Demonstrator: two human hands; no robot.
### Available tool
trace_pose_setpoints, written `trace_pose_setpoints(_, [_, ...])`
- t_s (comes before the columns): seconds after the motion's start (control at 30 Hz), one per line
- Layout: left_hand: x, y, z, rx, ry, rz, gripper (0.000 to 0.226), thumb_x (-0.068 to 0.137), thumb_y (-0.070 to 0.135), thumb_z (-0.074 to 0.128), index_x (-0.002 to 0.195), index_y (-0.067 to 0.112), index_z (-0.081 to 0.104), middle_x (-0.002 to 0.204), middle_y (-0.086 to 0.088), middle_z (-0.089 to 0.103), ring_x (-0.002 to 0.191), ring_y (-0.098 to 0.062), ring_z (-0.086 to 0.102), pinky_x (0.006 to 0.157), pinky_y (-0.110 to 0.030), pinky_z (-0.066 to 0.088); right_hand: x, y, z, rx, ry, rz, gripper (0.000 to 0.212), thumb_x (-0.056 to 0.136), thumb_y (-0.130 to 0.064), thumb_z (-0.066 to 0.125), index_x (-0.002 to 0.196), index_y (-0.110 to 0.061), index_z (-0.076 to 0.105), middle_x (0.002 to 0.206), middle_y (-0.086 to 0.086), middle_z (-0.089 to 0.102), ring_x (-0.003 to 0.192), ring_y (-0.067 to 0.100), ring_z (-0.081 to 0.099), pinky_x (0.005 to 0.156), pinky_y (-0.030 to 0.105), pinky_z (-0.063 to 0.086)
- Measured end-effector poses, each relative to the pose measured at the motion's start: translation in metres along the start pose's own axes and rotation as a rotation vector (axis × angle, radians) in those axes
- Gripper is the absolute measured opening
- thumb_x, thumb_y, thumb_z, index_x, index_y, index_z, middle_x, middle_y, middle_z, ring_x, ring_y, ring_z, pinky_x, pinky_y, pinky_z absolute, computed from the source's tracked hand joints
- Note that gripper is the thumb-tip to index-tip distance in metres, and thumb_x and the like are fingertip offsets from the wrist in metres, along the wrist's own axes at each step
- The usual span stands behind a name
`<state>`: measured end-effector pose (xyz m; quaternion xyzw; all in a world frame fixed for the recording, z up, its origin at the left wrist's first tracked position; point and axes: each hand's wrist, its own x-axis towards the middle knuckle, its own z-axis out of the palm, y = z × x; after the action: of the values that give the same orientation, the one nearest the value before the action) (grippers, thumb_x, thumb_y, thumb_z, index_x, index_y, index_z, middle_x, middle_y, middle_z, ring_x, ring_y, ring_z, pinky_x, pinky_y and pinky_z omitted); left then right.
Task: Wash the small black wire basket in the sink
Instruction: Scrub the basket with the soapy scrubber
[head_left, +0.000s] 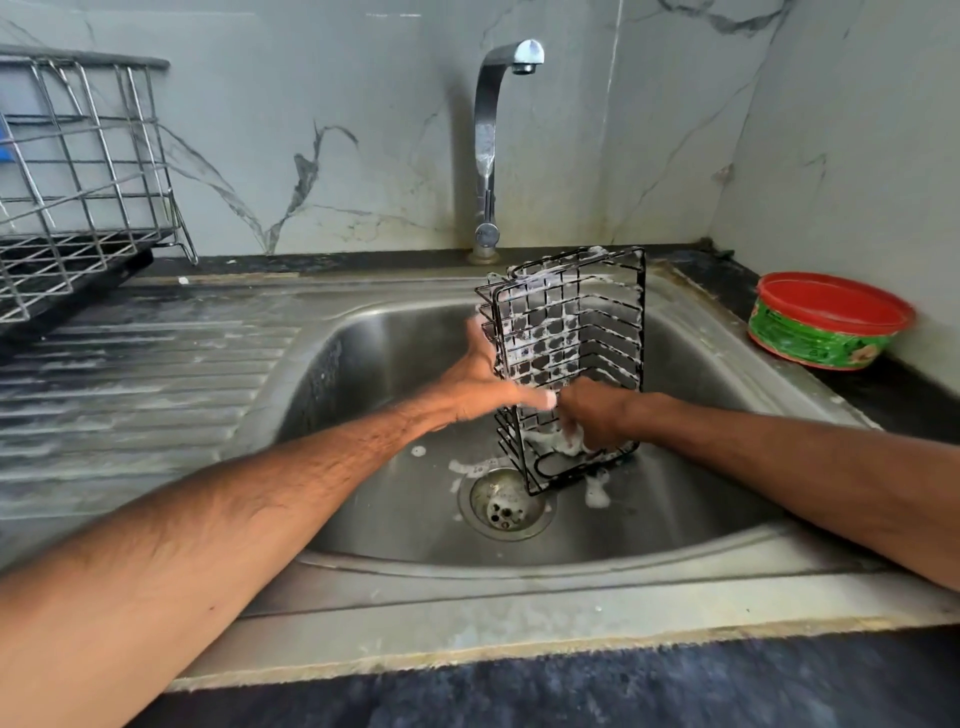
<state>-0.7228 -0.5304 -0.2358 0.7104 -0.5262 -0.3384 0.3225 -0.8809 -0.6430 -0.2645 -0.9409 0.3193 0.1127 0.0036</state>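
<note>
The small black wire basket (587, 322) stands on end in the steel sink (415, 566), tilted and coated in white foam. My left hand (483, 384) grips its left side, with the fingers behind the wires and the thumb across the front. My right hand (592, 410) is low inside the basket, curled round a foamy scrub pad (569, 441) pressed against the wires. The basket's bottom corner rests beside the drain (504, 506).
The tap (488, 145) rises behind the basket with no water running. A steel dish rack (78, 182) stands at the back left above the ribbed drainboard (130, 389). A red-lidded green tub (826, 322) sits on the counter at the right.
</note>
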Motion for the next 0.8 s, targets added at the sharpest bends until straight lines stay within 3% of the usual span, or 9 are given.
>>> trace_pose_setpoints(0.07, [-0.002, 0.002, 0.005, 0.022, 0.012, -0.028, 0.143, 0.082, 0.034, 0.087, 0.157, 0.008, -0.032, 0.171, -0.012, -0.022, 0.161, -0.027, 0.002, 0.131, -0.041, 0.015, 0.002, 0.003, 0.0, 0.009, -0.008, 0.005, 0.026, 0.083, -0.001, 0.068, 0.107, -0.005, 0.071, 0.108, 0.014, 0.068, 0.097, 0.029, 0.069, 0.087, 0.039, 0.059])
trace_pose_setpoints(0.13, [0.001, 0.005, 0.008, 0.039, 0.112, -0.013, 0.121, 0.082, 0.027, 0.086, 0.162, 0.004, -0.002, 0.172, -0.018, 0.011, 0.155, -0.033, 0.024, 0.125, -0.043, 0.031, 0.005, 0.003, -0.004, 0.02, 0.0, -0.01, 0.026, 0.08, -0.001, 0.068, 0.104, -0.009, 0.076, 0.103, 0.011, 0.073, 0.097, 0.026, 0.07, 0.086, 0.037, 0.059])
trace_pose_setpoints(0.2, [0.002, 0.007, 0.007, 0.047, 0.194, 0.037, 0.098, 0.08, 0.023, 0.083, 0.155, 0.007, 0.022, 0.159, -0.016, 0.034, 0.14, -0.03, 0.041, 0.116, -0.047, 0.043, 0.006, 0.002, -0.009, 0.051, 0.038, -0.032, 0.028, 0.078, 0.001, 0.067, 0.1, -0.012, 0.078, 0.1, 0.01, 0.075, 0.097, 0.024, 0.07, 0.086, 0.034, 0.058])
trace_pose_setpoints(0.37, [-0.001, 0.006, -0.006, -0.026, 0.334, 0.091, 0.115, 0.053, 0.049, 0.075, 0.153, 0.011, 0.031, 0.151, -0.015, 0.05, 0.134, -0.031, 0.052, 0.111, -0.054, 0.047, 0.006, 0.002, -0.02, 0.121, 0.158, -0.064, 0.039, 0.077, 0.009, 0.066, 0.109, -0.014, 0.068, 0.116, 0.006, 0.064, 0.105, 0.02, 0.062, 0.087, 0.029, 0.053])
trace_pose_setpoints(0.43, [-0.002, 0.009, -0.01, -0.108, 0.4, 0.112, 0.122, 0.05, 0.055, 0.071, 0.155, 0.01, 0.029, 0.153, -0.017, 0.049, 0.137, -0.032, 0.05, 0.114, -0.054, 0.043, 0.004, 0.002, -0.023, 0.129, 0.231, -0.06, 0.048, 0.078, 0.013, 0.064, 0.119, -0.012, 0.062, 0.121, 0.009, 0.06, 0.104, 0.024, 0.061, 0.088, 0.031, 0.055])
trace_pose_setpoints(0.5, [-0.004, 0.012, -0.011, -0.155, 0.441, 0.142, 0.12, 0.053, 0.054, 0.07, 0.156, 0.007, 0.029, 0.156, -0.02, 0.044, 0.14, -0.034, 0.046, 0.116, -0.054, 0.04, 0.004, 0.003, -0.026, 0.151, 0.321, -0.038, 0.049, 0.08, 0.016, 0.061, 0.124, -0.007, 0.06, 0.121, 0.012, 0.06, 0.101, 0.025, 0.063, 0.083, 0.024, 0.054])
trace_pose_setpoints(0.6, [-0.002, 0.013, -0.01, -0.186, 0.473, 0.208, 0.1, 0.064, 0.055, 0.072, 0.145, 0.007, 0.038, 0.133, -0.027, 0.062, 0.123, -0.039, 0.061, 0.107, -0.053, 0.049, 0.005, -0.003, -0.03, 0.176, 0.408, -0.068, 0.043, 0.084, 0.015, 0.062, 0.122, -0.005, 0.065, 0.12, 0.015, 0.068, 0.099, 0.024, 0.071, 0.078, 0.021, 0.058])
trace_pose_setpoints(0.7, [0.001, 0.015, -0.003, -0.18, 0.475, 0.262, 0.061, 0.072, 0.038, 0.072, 0.119, 0.004, 0.053, 0.098, -0.014, 0.072, 0.093, -0.026, 0.07, 0.079, -0.03, 0.053, 0.004, -0.019, -0.032, 0.242, 0.384, -0.129, 0.036, 0.086, 0.013, 0.06, 0.119, -0.002, 0.067, 0.118, 0.013, 0.07, 0.095, 0.021, 0.072, 0.072, 0.016, 0.057])
trace_pose_setpoints(0.8, [-0.001, 0.017, 0.0, -0.149, 0.448, 0.287, 0.052, 0.072, 0.031, 0.071, 0.114, 0.004, 0.056, 0.093, -0.011, 0.071, 0.088, -0.024, 0.069, 0.072, -0.018, 0.053, 0.0, -0.029, -0.033, 0.283, 0.3, -0.19, 0.028, 0.086, 0.013, 0.063, 0.11, -0.001, 0.068, 0.101, 0.002, 0.066, 0.085, 0.011, 0.061, 0.057, 0.007, 0.044])
